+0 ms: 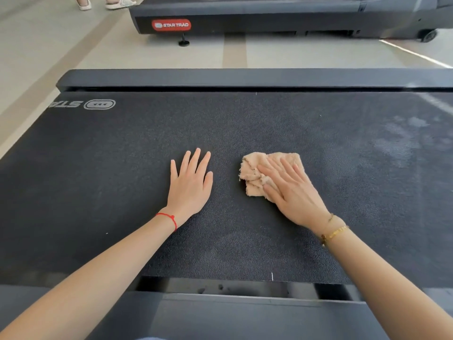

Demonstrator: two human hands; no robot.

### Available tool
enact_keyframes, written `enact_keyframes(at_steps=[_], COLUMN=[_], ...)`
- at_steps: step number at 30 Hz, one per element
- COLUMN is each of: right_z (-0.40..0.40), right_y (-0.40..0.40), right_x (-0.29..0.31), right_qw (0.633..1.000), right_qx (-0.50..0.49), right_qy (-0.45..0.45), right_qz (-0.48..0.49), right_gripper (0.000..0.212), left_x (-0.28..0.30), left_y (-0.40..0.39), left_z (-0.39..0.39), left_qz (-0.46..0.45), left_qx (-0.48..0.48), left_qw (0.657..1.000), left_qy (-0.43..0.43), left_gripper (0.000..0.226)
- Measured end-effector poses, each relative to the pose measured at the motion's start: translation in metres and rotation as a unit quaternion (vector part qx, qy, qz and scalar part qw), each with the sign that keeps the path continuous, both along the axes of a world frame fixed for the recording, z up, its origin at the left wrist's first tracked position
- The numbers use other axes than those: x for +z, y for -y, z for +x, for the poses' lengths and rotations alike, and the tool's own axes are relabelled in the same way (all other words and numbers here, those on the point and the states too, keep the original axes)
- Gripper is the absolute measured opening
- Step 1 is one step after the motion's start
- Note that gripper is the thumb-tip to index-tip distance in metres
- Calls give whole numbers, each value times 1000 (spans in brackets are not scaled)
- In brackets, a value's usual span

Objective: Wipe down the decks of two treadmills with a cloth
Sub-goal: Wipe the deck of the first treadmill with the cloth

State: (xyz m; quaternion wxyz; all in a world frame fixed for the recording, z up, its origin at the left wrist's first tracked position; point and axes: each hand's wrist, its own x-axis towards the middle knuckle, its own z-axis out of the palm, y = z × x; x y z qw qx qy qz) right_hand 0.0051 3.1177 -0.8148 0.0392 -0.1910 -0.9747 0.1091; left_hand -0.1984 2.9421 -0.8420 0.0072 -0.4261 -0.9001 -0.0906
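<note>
left hand (pixel 190 184): flat, fingers spread, palm on the belt (pixel 98 180) | right hand (pixel 291 190): straight fingers press the cloth (pixel 255 173) onto belt, just right of left hand | dusty smudges (pixel 404 141): far right of right hand | second treadmill (pixel 269 18): beyond both hands, across the floor (pixel 318 55)

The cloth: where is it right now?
In the head view, the cloth lies bunched on the treadmill belt, right of centre, pressed under the right hand.

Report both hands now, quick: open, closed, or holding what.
Left hand: open, fingers straight, flat on the treadmill belt, holding nothing.
Right hand: open, fingers straight, pressing the beige cloth onto the belt.
</note>
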Motion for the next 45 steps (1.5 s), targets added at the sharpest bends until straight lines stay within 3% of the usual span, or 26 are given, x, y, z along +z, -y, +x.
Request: enact_keyframes(at_steps=[8,17,26,33,41,45], right_z=[-71,-53,-114,-120,-87,-88], right_y=[-37,-25,-31,-30,34,33], right_x=[-6,-10,-11,-9,-6,-8], right_qw=[995,999,997,999,970,969], right_qx=[-91,-17,-78,18,240,240], right_qy=[45,40,27,37,29,28], right_qz=[13,9,8,20,36,45], right_gripper=[55,56,55,54,53,53], left_x=[0,-1,3,4,4,2], left_y=[3,3,6,37,71,91], left_z=[5,4,5,0,8,14], left_qz=[0,2,7,-2,4,9], left_qx=[13,11,28,38,76,98], left_qw=[1000,1000,1000,999,997,995], left_qy=[-3,-3,4,16,20,20], left_gripper=[56,56,55,56,56,55])
